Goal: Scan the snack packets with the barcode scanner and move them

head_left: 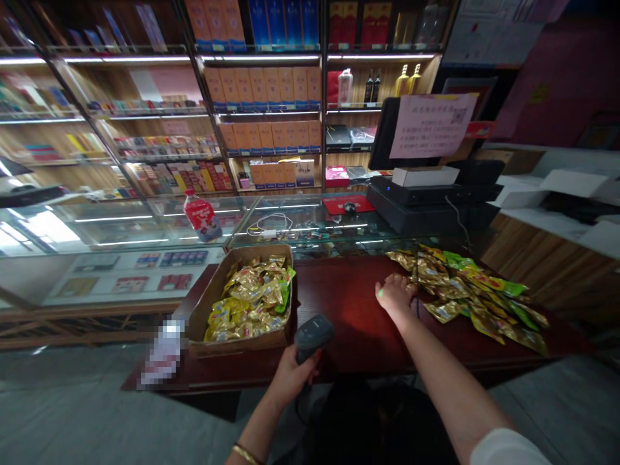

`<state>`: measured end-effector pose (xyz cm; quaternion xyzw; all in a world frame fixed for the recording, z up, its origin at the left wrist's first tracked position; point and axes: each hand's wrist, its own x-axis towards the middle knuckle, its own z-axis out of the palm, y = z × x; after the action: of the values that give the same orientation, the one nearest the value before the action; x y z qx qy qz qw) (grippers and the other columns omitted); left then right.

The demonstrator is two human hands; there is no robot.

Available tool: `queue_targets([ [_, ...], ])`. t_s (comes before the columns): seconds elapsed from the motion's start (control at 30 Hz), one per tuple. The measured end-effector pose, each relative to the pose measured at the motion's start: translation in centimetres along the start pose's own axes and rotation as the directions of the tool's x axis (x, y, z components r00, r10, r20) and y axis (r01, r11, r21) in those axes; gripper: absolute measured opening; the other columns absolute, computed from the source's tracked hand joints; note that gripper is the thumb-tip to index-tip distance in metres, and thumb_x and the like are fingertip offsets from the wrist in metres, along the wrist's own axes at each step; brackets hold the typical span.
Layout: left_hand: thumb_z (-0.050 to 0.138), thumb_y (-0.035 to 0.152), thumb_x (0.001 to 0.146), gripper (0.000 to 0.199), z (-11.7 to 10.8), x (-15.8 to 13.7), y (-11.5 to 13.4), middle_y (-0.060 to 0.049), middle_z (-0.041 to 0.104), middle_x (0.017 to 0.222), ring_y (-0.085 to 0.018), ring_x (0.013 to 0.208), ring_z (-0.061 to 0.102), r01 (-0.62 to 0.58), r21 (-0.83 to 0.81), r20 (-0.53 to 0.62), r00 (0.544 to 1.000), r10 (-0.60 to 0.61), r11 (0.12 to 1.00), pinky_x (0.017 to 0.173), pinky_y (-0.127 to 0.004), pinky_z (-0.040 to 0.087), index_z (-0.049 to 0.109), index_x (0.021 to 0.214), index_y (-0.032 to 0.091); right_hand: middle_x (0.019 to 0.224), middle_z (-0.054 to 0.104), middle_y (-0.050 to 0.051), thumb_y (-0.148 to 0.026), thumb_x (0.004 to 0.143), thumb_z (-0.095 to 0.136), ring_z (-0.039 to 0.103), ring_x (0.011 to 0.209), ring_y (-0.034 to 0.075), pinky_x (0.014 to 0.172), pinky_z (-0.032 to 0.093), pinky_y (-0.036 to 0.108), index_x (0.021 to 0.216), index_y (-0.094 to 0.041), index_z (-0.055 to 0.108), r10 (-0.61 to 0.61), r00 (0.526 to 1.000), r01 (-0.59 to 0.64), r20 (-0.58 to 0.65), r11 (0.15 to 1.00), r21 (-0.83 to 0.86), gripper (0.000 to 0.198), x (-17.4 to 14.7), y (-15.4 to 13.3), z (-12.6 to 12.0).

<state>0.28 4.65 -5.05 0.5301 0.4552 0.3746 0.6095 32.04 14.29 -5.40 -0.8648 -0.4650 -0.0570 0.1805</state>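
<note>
My left hand (pixel 292 376) is wrapped around the handle of a dark grey barcode scanner (pixel 314 332), held at the table's near edge. My right hand (pixel 394 294) rests palm down on the dark red table (pixel 339 290), its fingers slightly bent and apart. It lies against the left side of a loose pile of gold, yellow and green snack packets (pixel 467 287). A thin dark cable passes close to its wrist side. Left of the scanner stands an open cardboard box (pixel 242 345) filled with similar gold and yellow packets (pixel 252 290).
Behind the table is a glass display counter (pixel 295 210), bearing a red-labelled bottle (pixel 201 216), a white cable (pixel 269 226) and a mouse (pixel 349 207) on a red pad. A monitor (pixel 385 135) with a paper sheet stands at right. Shelves of boxed goods (pixel 271 90) line the wall.
</note>
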Motion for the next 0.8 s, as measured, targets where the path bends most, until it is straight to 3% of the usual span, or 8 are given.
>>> queue_targets([
  [0.1,0.080,0.056,0.069,0.044,0.1,0.1,-0.1,0.004,0.054,0.043,-0.008,0.036,0.046,-0.021,-0.003,0.000,1.000,0.021,1.000,0.048,-0.024,0.045,0.065,0.071,0.014,0.135,0.056,0.029,-0.025,0.093,0.047,0.047,0.130,0.039,0.107,0.030,0.057,0.132,-0.001,0.058,-0.175,0.984,0.176,0.021,0.980,-0.095,0.047,-2.3,-0.2,0.4],
  [0.27,0.079,0.054,0.070,0.043,0.2,0.1,0.1,0.004,0.055,0.044,-0.008,0.036,0.045,-0.024,0.009,0.015,1.000,0.024,1.000,0.048,-0.024,0.044,0.066,0.074,0.014,0.139,0.059,0.015,-0.018,0.091,0.049,0.055,0.120,0.030,0.102,0.040,0.045,0.119,-0.022,0.072,-0.416,0.905,0.416,0.089,0.909,0.023,0.037,-6.7,-2.0,-0.5],
  [0.33,0.078,0.052,0.071,0.041,0.2,0.2,0.1,0.005,0.054,0.042,-0.009,0.036,0.046,-0.029,0.021,0.021,0.999,0.029,0.999,0.048,-0.024,0.043,0.065,0.076,0.013,0.147,0.053,0.013,-0.017,0.090,0.051,0.051,0.127,0.031,0.103,0.040,0.044,0.120,-0.026,0.072,-0.417,0.908,0.414,0.037,0.908,0.071,0.038,-7.8,-1.6,-0.5],
  [0.43,0.076,0.050,0.073,0.039,0.2,0.2,0.0,0.004,0.054,0.042,-0.009,0.037,0.047,-0.041,0.035,0.021,0.999,0.040,0.999,0.047,-0.023,0.041,0.063,0.073,0.014,0.153,0.046,0.014,-0.022,0.091,0.055,0.038,0.140,0.035,0.109,0.033,0.051,0.126,-0.027,0.069,-0.326,0.943,0.331,-0.060,0.937,0.112,0.038,-8.6,-0.4,0.1],
  [0.53,0.076,0.049,0.072,0.037,0.1,0.2,-0.1,0.003,0.056,0.044,-0.009,0.037,0.048,-0.043,0.051,0.004,0.999,0.042,0.998,0.045,-0.022,0.038,0.062,0.071,0.015,0.142,0.056,0.015,-0.027,0.094,0.052,0.049,0.132,0.031,0.108,0.035,0.051,0.128,-0.025,0.066,-0.284,0.957,0.291,-0.062,0.928,0.232,0.038,-8.8,0.6,1.0],
  [0.67,0.075,0.049,0.073,0.037,0.1,0.4,-0.2,0.002,0.059,0.046,-0.009,0.037,0.048,-0.034,0.067,0.005,0.999,0.034,0.997,0.044,-0.021,0.036,0.062,0.073,0.014,0.121,0.067,0.011,-0.026,0.090,0.051,0.063,0.110,0.025,0.097,0.048,0.041,0.129,-0.022,0.060,-0.312,0.946,0.312,-0.092,0.792,0.525,0.041,-8.3,1.1,1.7],
  [0.8,0.074,0.049,0.074,0.038,0.1,0.6,-0.4,0.004,0.057,0.044,-0.011,0.038,0.050,-0.039,0.047,-0.010,0.999,0.040,0.998,0.045,-0.022,0.038,0.064,0.081,0.014,0.109,0.064,0.011,-0.027,0.084,0.055,0.065,0.097,0.025,0.089,0.054,0.041,0.141,-0.018,0.047,-0.199,0.962,0.273,-0.188,0.667,0.693,0.059,-8.0,1.4,2.2],
])
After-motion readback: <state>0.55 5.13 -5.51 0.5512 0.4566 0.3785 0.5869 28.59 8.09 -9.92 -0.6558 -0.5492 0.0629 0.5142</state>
